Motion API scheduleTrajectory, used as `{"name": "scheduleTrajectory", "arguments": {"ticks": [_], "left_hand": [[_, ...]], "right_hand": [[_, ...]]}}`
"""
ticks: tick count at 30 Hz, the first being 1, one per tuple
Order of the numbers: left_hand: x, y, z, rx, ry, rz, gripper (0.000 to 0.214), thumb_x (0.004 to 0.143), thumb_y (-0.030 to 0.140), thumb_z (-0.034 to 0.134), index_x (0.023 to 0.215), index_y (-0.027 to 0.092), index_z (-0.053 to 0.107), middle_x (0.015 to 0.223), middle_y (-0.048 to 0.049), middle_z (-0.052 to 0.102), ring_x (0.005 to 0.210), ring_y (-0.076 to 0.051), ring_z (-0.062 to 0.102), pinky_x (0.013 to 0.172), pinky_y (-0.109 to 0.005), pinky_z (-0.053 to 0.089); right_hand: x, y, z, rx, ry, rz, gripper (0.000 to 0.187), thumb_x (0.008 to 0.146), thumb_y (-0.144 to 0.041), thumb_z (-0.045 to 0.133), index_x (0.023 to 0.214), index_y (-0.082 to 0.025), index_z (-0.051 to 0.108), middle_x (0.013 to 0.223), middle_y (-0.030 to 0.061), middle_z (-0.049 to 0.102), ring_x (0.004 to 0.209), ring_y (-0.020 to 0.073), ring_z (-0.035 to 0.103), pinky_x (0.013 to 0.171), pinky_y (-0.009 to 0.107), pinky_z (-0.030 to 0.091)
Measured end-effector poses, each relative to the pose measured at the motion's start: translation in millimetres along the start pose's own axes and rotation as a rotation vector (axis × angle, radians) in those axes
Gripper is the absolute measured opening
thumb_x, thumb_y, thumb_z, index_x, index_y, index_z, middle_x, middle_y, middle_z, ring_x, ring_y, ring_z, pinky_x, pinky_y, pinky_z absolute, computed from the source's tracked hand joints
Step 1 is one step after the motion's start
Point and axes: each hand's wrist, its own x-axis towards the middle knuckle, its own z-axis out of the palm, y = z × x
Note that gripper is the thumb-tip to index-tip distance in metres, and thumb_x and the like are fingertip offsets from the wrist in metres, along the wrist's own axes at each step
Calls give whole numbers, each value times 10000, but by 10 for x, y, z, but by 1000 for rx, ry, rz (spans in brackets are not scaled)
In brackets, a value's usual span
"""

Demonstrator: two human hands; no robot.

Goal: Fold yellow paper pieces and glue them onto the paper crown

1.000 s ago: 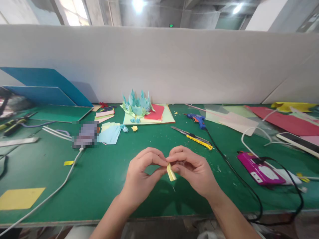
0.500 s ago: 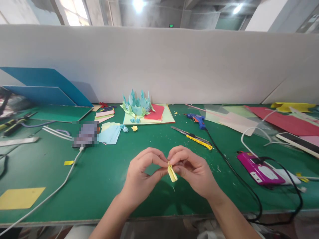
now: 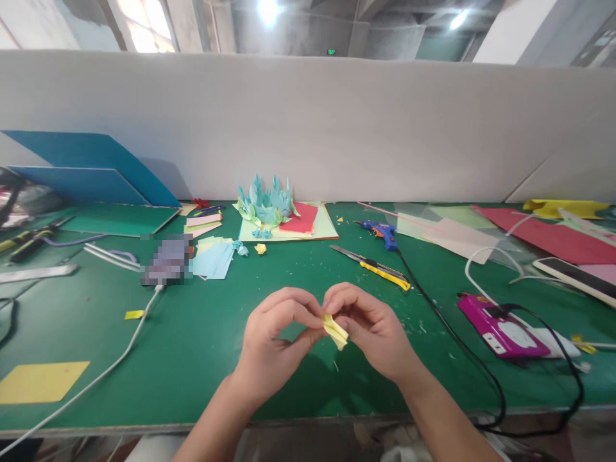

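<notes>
Between my two hands, above the front of the green table, is a small piece of folded yellow paper (image 3: 335,332). My left hand (image 3: 279,340) pinches its upper left end between thumb and fingertips. Closed on the same piece from the other side is my right hand (image 3: 370,327), its thumb against the paper's right edge and its curled fingers partly hidden. The paper's lower end hangs free, with pleats spreading. Beyond the hands lie a small yellow folded paper flower (image 3: 260,249) and a yellow utility knife (image 3: 385,274) with its blade out.
A blue-green paper crown (image 3: 264,204) stands on coloured sheets at the back. Right of it lies a blue glue gun (image 3: 382,232), its black cord running to a magenta power strip (image 3: 503,327). Blue paper sheets (image 3: 212,258) and a yellow sheet (image 3: 43,383) lie to the left.
The yellow paper's lower end has swung to the right and its folds have opened wider. Both hands stay almost in place, still pinching it.
</notes>
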Motion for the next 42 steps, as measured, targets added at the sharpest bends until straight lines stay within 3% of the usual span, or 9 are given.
{"name": "scheduleTrajectory", "arguments": {"ticks": [13,16,21,28,31,37,42], "left_hand": [[-9,-9,-30,104,-28,236,158,813,50,610,748,189,575,745,-14,690,657,-95,629,626,-214,511],[7,1,-38,101,-39,226,162,817,53,606,743,192,568,739,-14,698,660,-96,638,634,-213,512],[21,10,-19,63,-33,82,156,802,85,637,739,214,575,725,-2,708,674,-112,655,635,-217,520],[30,25,-1,-27,-52,-133,154,750,115,702,673,216,614,678,5,713,662,-137,664,614,-232,513],[38,38,-6,-141,-85,-292,153,719,113,724,636,204,634,663,5,708,652,-133,650,634,-231,507],[22,-1,1,-462,-152,-747,136,668,221,759,649,169,635,635,3,653,601,-118,599,596,-231,496],[20,-24,31,-582,-109,-830,185,633,286,798,685,161,672,663,-7,669,615,-120,604,614,-244,510]], "right_hand": [[18,-40,-7,25,-45,4,122,842,-352,656,849,-232,677,847,21,559,749,124,552,659,234,482],[16,-44,-9,16,-46,1,131,840,-357,657,849,-228,679,838,26,567,750,132,556,656,243,488],[11,-21,-14,6,-32,-18,127,852,-344,643,927,-262,704,853,30,582,771,140,569,670,255,499],[24,-26,-37,61,-16,74,107,807,-337,695,807,-231,694,825,20,564,750,128,544,670,243,476],[31,-29,-49,133,-40,145,129,774,-337,728,759,-222,674,812,4,544,726,115,531,648,227,470],[35,-24,-39,134,-2,201,160,737,-294,758,696,-200,635,758,-11,516,677,103,508,586,208,451],[46,-35,22,83,92,176,218,716,-346,766,684,-205,602,734,-11,518,632,102,499,556,209,466]]}}
